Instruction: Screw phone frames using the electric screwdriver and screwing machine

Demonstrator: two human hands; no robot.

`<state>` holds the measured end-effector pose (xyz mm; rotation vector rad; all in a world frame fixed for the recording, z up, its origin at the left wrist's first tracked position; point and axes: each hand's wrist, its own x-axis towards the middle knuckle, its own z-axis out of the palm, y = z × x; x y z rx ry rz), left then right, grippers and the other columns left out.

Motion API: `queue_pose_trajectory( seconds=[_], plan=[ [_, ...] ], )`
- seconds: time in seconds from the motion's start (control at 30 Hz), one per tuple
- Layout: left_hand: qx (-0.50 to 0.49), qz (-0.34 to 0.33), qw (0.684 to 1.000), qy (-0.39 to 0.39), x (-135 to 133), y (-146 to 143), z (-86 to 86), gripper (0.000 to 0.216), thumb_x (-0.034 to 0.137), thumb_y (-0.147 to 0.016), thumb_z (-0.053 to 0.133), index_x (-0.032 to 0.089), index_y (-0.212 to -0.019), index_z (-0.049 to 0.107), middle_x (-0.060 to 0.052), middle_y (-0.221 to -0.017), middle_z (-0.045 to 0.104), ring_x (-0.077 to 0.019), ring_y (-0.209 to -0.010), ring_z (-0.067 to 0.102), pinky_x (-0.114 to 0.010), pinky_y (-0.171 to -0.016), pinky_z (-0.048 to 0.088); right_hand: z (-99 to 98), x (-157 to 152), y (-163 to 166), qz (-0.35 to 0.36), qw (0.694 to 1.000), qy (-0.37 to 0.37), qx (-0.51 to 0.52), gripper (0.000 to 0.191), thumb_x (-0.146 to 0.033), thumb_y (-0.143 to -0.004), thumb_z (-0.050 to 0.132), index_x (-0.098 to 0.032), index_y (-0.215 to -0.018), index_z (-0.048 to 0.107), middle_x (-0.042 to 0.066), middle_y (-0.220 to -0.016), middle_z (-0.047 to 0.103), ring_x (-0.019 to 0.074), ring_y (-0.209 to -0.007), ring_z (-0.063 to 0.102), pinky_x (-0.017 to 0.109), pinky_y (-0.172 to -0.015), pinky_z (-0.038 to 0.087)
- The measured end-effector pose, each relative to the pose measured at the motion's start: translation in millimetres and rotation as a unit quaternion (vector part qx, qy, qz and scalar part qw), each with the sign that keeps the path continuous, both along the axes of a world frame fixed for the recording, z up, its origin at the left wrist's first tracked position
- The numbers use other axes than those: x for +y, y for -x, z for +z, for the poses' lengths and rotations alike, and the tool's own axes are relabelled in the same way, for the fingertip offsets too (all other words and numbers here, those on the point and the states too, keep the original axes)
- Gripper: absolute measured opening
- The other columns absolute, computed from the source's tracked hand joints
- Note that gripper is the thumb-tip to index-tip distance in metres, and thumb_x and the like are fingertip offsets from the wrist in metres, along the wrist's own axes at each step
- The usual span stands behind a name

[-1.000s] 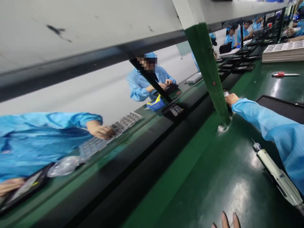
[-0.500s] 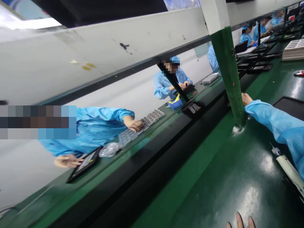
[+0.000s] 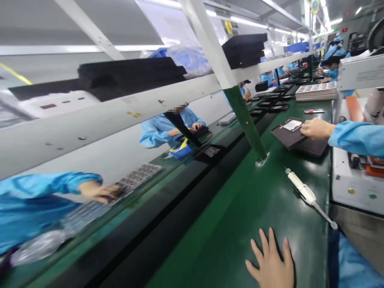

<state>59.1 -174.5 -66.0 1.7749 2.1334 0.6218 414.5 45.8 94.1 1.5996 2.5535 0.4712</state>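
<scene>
My right hand point(image 3: 315, 129) reaches out in a blue sleeve and is closed on the near edge of a dark flat tablet-like device point(image 3: 292, 138) with a white label on top. The device lies on the green bench point(image 3: 249, 224), just right of a green post point(image 3: 246, 122). At the bottom edge my left hand point(image 3: 271, 264) rests flat on the bench with its fingers spread and holds nothing. A white electric screwdriver point(image 3: 300, 190) lies on the bench between the two hands.
A black conveyor belt point(image 3: 168, 224) runs along the bench's left side. Co-workers in blue point(image 3: 168, 130) handle parts on the far side. A white machine box point(image 3: 354, 184) stands at the right. Farther up the bench lie stacked white trays point(image 3: 315, 92) and a red-handled tool point(image 3: 313, 111).
The view has swung upward and right. My right hand has come back from behind the green post with the dark device onto the bench. My left hand has come further into view.
</scene>
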Motion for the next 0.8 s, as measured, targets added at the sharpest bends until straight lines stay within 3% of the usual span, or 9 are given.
queue_pose_trajectory(
  seconds=[0.1,0.17,0.3,0.43,0.5,0.6,0.67,0.7,0.8],
  plan=[
    [-0.210,0.026,0.973,-0.090,-2.7,4.4,33.2,0.043,0.050,-0.080,0.057,0.018,-0.105,0.072,-0.019,-0.126,0.065,-0.0405,-0.127,0.052,-0.065,-0.112,0.029,-18.4,-87.1,16.0,0.094,0.995,-0.018,0.024,0.018,-0.014,-0.094,0.048,-0.014,-0.102,0.064,0.012,-0.092,0.064,0.0214,-0.087,0.053,0.030,-0.065,0.043],
    [-0.387,0.061,0.912,-0.118,-6.6,3.5,65.4,0.037,0.046,-0.077,0.065,0.016,-0.098,0.071,-0.017,-0.111,0.071,-0.0351,-0.110,0.064,-0.056,-0.102,0.047,-42.8,-140.7,43.5,0.165,0.985,-0.025,0.046,0.021,-0.016,-0.098,0.042,-0.015,-0.100,0.063,0.010,-0.086,0.062,0.0196,-0.081,0.052,0.028,-0.059,0.040],
    [-0.597,0.089,0.797,0.021,-14.1,-7.8,117.0,0.025,0.025,-0.082,0.062,0.015,-0.105,0.067,-0.014,-0.116,0.069,-0.0278,-0.113,0.064,-0.048,-0.102,0.051,-99.7,-213.0,107.6,0.279,0.954,-0.040,0.100,0.025,-0.014,-0.097,0.040,-0.015,-0.082,0.061,0.007,-0.077,0.057,0.0164,-0.068,0.050,0.026,-0.048,0.033],
    [-0.596,0.184,0.765,0.162,-12.9,-15.5,114.1,0.018,0.011,-0.087,0.049,0.013,-0.100,0.062,-0.015,-0.114,0.067,-0.0263,-0.116,0.062,-0.055,-0.106,0.045,-133.0,-243.2,139.7,0.240,0.959,-0.010,0.150,0.018,-0.014,-0.094,0.047,-0.014,-0.084,0.062,0.007,-0.079,0.059,0.0182,-0.072,0.053,0.028,-0.047,0.033],
    [-0.594,0.179,0.764,0.178,-7.8,-18.0,104.0,0.014,0.010,-0.086,0.052,0.013,-0.098,0.060,-0.015,-0.111,0.066,-0.0268,-0.114,0.063,-0.056,-0.104,0.046,-133.7,-253.5,142.2,0.214,0.961,0.048,0.169,0.011,-0.022,-0.087,0.060,-0.012,-0.090,0.064,0.008,-0.082,0.061,0.0203,-0.077,0.055,0.030,-0.050,0.036],
    [-0.593,0.149,0.769,0.187,2.6,-23.7,96.7,0.011,0.013,-0.086,0.055,0.014,-0.098,0.056,-0.014,-0.107,0.064,-0.0259,-0.105,0.066,-0.053,-0.098,0.052,-117.6,-261.7,128.3,0.214,0.939,0.160,0.216,0.035,-0.042,-0.075,0.072,-0.014,-0.094,0.065,0.006,-0.086,0.063,0.0220,-0.082,0.057,0.031,-0.057,0.041],
    [-0.588,0.146,0.774,0.185,9.7,-28.1,96.6,0.010,0.014,-0.087,0.054,0.015,-0.097,0.054,-0.013,-0.104,0.064,-0.0241,-0.097,0.068,-0.049,-0.090,0.057,-100.3,-258.5,102.8,0.179,0.932,0.162,0.269,0.032,-0.043,-0.077,0.069,-0.016,-0.092,0.065,0.006,-0.091,0.065,0.0216,-0.087,0.059,0.031,-0.064,0.044],
    [-0.586,0.150,0.774,0.186,13.1,-30.2,96.7,0.009,0.015,-0.088,0.054,0.016,-0.097,0.054,-0.012,-0.103,0.064,-0.0227,-0.093,0.069,-0.046,-0.085,0.059,-91.1,-254.4,84.6,0.125,0.940,0.130,0.291,0.027,-0.038,-0.080,0.065,-0.015,-0.094,0.065,0.007,-0.095,0.065,0.0217,-0.090,0.059,0.032,-0.070,0.045],
    [-0.565,0.151,0.786,0.203,23.4,-37.2,92.4,0.007,0.019,-0.090,0.054,0.017,-0.097,0.056,-0.008,-0.095,0.065,-0.0159,-0.075,0.068,-0.031,-0.066,0.059,-66.2,-236.6,17.0,-0.169,0.945,-0.007,0.280,0.023,-0.028,-0.091,0.056,-0.013,-0.104,0.065,0.013,-0.108,0.064,0.0237,-0.102,0.058,0.037,-0.087,0.046]
  ],
)
